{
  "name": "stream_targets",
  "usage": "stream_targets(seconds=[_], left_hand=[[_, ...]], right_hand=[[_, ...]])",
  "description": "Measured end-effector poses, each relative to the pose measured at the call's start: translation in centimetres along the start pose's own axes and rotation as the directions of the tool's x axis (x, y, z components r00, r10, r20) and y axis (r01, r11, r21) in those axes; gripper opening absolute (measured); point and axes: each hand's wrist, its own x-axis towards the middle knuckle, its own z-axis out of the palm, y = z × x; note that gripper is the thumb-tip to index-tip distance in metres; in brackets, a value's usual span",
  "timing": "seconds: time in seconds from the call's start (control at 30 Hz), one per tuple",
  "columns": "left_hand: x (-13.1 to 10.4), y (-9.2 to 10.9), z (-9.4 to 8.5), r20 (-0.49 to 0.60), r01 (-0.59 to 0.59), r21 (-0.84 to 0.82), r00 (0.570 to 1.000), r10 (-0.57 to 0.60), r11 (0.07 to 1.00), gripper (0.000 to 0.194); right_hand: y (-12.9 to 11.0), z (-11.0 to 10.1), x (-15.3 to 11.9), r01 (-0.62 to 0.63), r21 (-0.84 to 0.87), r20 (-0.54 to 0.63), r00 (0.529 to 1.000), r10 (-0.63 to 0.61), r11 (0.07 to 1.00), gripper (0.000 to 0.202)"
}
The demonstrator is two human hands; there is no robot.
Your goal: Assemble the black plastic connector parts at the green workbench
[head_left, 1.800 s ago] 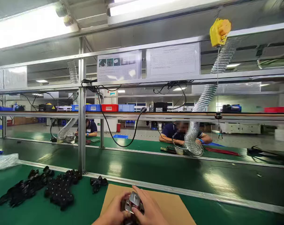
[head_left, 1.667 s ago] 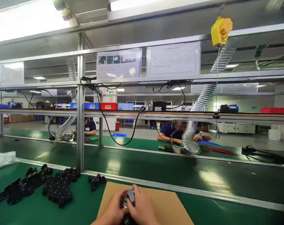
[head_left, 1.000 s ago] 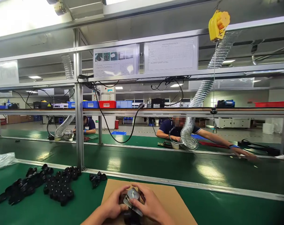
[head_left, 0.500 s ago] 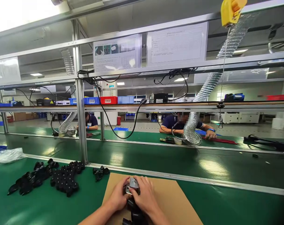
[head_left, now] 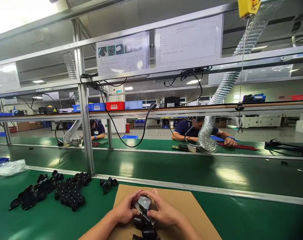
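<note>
Your left hand [head_left: 126, 207] and right hand [head_left: 165, 209] grip the metal part [head_left: 145, 202] between them over the cardboard [head_left: 187, 204], with black pieces [head_left: 148, 230] near it at six o'clock and a black pile [head_left: 71, 193] at ten o'clock.

Metal pt [head_left: 144, 202] shiny, blk plastic pcs [head_left: 147, 231] glossy, cardbd [head_left: 192, 208] matt.

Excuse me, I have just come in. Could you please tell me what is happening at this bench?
A person holds a silvery metal part between the left hand and the right hand, above a cardboard sheet. A few black pieces are just below it, on the near side. More black parts lie in groups on the green table, to the left. Across the bench, a co-worker's hand is beside some red strands.
</note>
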Motion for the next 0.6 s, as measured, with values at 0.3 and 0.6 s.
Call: stream_targets(seconds=[0.3,0.6], left_hand=[[0.3,-1.7,2.2,-0.291,0.097,0.048,0.954,-0.079,0.994,0.096],[0.2,-1.9,1.6,-0.255,0.04,-0.02,0.966,-0.044,0.999,0.091]], right_hand=[[-0.3,3.2,0.8,-0.231,-0.263,-0.356,0.925,0.128,0.937,0.05],[1.0,2.4,0.6,-0.1,-0.122,-0.36,0.932,0.05,0.987,0.045]])
